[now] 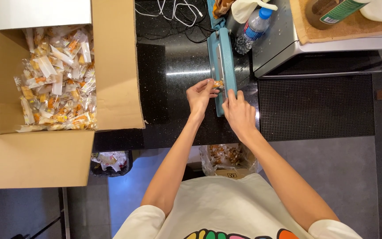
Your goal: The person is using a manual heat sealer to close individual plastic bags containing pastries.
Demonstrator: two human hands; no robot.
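Head view: left hand [200, 95] pinches a small snack packet [218, 83] under the teal sealer [223, 71] at the counter's [169, 115] middle; right hand [239, 113], fingers together, presses its arm. Cardboard box [116, 66] holds many sealed packets; a bag of pieces below remains.

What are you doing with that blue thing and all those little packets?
A person stands at a dark counter. The left hand holds a small clear packet with something orange inside against a long teal bar-shaped machine. The right hand rests on the near end of that machine's arm. To the left, an open cardboard box is filled with many packets of the same kind. Below the counter edge sits a clear bag of orange-brown pieces.
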